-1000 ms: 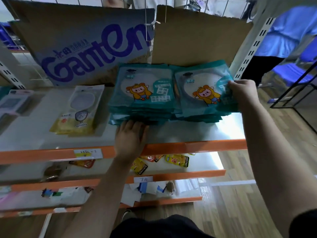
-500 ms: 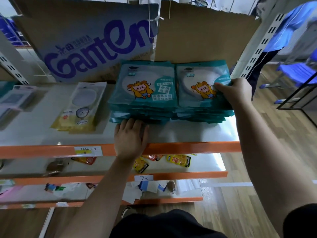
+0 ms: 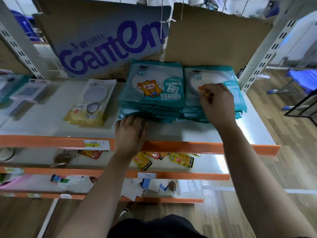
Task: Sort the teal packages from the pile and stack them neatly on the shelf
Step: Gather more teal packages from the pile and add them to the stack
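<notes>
Pressing left hand (image 3: 130,133), fingers straight, against the front of the left stack of teal packages (image 3: 152,93) on the shelf (image 3: 188,133); resting right hand (image 3: 217,103), fingers bent, atop the right stack (image 3: 193,79), grip unclear. Behind, cardboard (image 3: 111,45) printed "Ganten"; below, yellow "KONCHEW" sachets (image 3: 184,160), a "7元" tag (image 3: 147,175).

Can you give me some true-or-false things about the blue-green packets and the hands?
The teal plastic packages lie in two stacks side by side. True.
The left hand touches the left stack at its front. True.
The right hand rests on the left stack. False: it is on the right stack.
The pale yellow flat package lies atop the teal stacks. False: it lies beside them on the white shelf.
The shelf's front edge is green. False: orange.
</notes>
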Demonstrator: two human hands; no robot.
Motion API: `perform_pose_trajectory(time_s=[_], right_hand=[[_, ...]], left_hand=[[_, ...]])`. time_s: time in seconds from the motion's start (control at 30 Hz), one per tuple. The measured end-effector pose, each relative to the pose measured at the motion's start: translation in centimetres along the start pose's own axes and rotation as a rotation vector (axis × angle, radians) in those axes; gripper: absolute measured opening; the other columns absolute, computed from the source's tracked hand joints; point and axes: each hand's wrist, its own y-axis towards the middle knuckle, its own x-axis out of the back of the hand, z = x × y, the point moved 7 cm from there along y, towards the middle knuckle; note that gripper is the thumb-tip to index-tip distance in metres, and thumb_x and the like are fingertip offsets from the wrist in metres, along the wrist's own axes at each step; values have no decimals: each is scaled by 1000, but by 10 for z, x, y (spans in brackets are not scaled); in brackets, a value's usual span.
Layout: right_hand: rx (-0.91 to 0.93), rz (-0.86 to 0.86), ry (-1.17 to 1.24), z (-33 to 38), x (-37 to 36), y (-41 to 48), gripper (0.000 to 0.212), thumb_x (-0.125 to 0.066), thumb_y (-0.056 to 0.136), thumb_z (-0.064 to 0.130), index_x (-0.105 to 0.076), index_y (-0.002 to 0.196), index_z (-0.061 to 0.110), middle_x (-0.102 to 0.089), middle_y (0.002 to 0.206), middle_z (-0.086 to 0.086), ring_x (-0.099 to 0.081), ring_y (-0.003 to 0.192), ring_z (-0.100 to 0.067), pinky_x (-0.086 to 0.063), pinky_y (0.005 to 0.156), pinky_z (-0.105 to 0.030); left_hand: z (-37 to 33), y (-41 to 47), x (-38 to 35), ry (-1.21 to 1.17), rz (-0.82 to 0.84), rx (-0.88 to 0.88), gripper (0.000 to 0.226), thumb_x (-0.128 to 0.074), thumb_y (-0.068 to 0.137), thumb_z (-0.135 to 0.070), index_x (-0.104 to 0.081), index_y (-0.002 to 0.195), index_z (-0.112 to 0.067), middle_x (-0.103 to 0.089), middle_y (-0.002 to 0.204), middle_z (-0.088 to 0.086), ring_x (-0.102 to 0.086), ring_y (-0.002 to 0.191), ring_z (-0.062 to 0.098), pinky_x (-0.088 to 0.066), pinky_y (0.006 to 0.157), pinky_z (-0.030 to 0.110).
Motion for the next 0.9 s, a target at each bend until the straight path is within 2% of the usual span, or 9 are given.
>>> perform_pose_trajectory(time_s=[0.1,0.2,0.3,0.43,0.57,0.7,0.8,0.9], right_hand=[[138,-17,26,49,-12,-19,18,-60,89,11,-68,103,4,-67,102,-17,-56,99,-34,-42,85,-36],[230,4,28,99,-34,-41,17,-63,88,11,-69,102,5,-66,103,-14,-57,99,-31,-41,84,-34],[301,109,85,146,-67,-60,17,-65,85,9,-69,101,4,-64,100,-15,-58,96,-32,-43,83,-33],[370,271,128,209,-116,-84,16,-64,87,6,-67,102,4,-62,98,-16,-59,93,-34,-49,79,-39],[367,360,117,266,-164,-101,21,-57,94,16,-64,111,7,-62,102,-13,-57,96,-32,-48,76,-40],[331,386,127,324,-209,-115,21,-55,95,20,-63,112,11,-62,104,-10,-56,98,-27,-43,76,-33],[301,408,214,365,-240,-126,20,-56,95,20,-66,111,12,-62,105,-6,-56,101,-22,-46,83,-33],[302,421,241,405,-266,-133,19,-57,94,20,-66,109,11,-63,103,-4,-57,99,-21,-47,83,-33]], left_hand=[[30,-8,17,16,-15,58,37,-37,97,-37,-64,100,-11,-66,103,11,-60,97,31,-41,87,42],[64,-19,40,24,-70,110,35,-40,96,-35,-65,99,-11,-68,99,12,-62,92,32,-42,81,41],[95,-33,61,69,-88,164,35,-38,95,-34,-65,99,-12,-68,101,12,-62,92,33,-42,80,41],[152,-58,93,83,-131,240,32,-41,94,-34,-66,98,-14,-67,99,9,-62,90,34,-42,81,41],[221,-84,125,137,-101,331,35,-41,94,-36,-68,102,-16,-68,103,6,-62,93,33,-39,84,41],[286,-110,165,171,-132,354,39,-37,94,-36,-68,102,-14,-67,102,9,-62,90,35,-40,82,43],[335,-126,190,161,-123,393,39,-36,96,-36,-66,108,-14,-64,109,7,-60,100,33,-40,87,45],[376,-137,212,167,-118,415,35,-39,97,-35,-65,112,-16,-64,115,5,-57,108,29,-36,94,44]])
